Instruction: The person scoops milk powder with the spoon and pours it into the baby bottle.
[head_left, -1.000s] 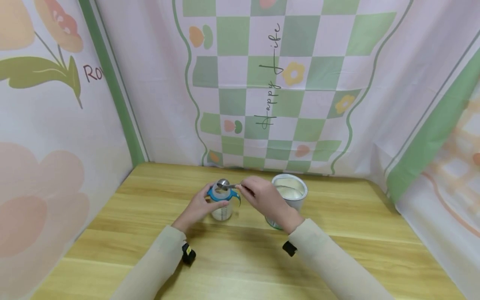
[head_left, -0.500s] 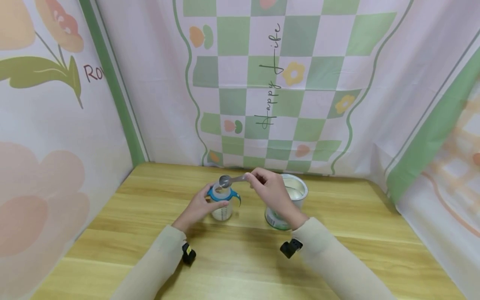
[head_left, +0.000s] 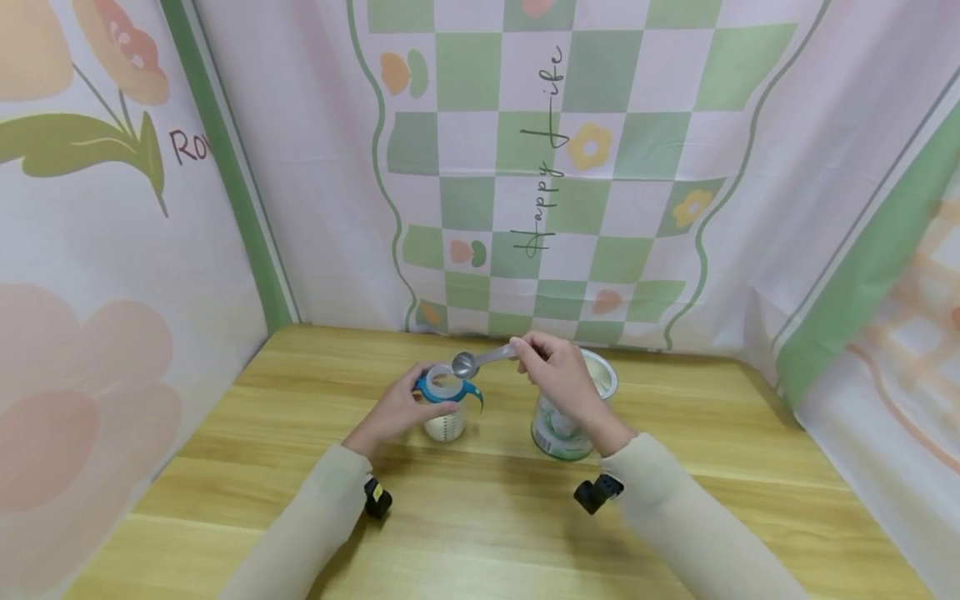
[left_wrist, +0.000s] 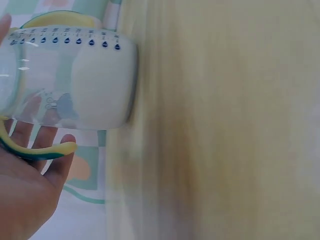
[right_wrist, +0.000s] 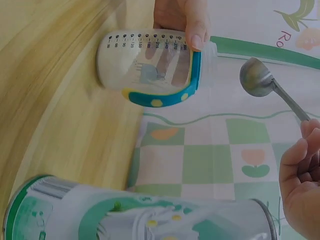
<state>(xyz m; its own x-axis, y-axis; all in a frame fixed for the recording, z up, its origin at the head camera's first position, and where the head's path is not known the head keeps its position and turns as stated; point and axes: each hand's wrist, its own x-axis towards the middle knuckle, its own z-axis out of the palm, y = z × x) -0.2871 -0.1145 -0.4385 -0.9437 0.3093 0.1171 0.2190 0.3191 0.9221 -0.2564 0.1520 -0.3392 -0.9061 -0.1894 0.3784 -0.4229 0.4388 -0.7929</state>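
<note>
A clear baby bottle (head_left: 444, 427) with a blue handled collar stands uncapped on the table, white contents in its lower part. My left hand (head_left: 396, 414) grips it around the collar, thumb at the front. In the right wrist view, measure marks run along the bottle (right_wrist: 122, 60). Between thumb and fingers, my right hand (head_left: 558, 377) pinches the handle of a metal measuring spoon (head_left: 466, 365). Its round bowl is tilted over, just right of the bottle's mouth. Behind that hand stands an open tin (head_left: 558, 432) of pale powder, partly hidden by the hand.
The wooden table (head_left: 465, 533) ends at a hanging checked cloth (head_left: 517, 208) along the back. Patterned curtains (head_left: 90, 350) close off the left and right sides. Black wrist cameras (head_left: 597, 493) hang below both sleeves.
My right hand has lifted and moved right, carrying the spoon from over the bottle's mouth to its right edge and tilting it. The left hand and bottle have stayed in place.
</note>
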